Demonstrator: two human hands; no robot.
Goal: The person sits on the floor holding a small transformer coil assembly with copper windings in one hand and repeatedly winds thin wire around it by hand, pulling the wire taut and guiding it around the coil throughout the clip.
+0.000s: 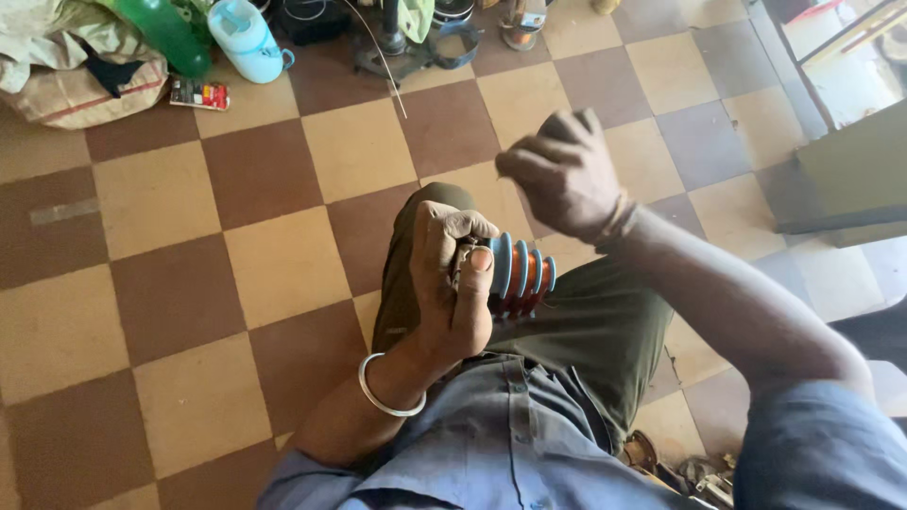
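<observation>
My left hand is closed around a ribbed part with pale blue discs and a red-orange core, held over my lap. A silver bangle sits on that wrist. My right hand hovers just above and to the right of the part, fingers curled into a loose fist; whether it pinches something thin is too small to tell. I sit on a chequered floor, in olive trousers and a blue shirt.
A green bottle, a pale blue jug, a sack with cloth and a small red packet lie at the far left. Dark metal parts stand at the top centre. A doorway edge is at the right.
</observation>
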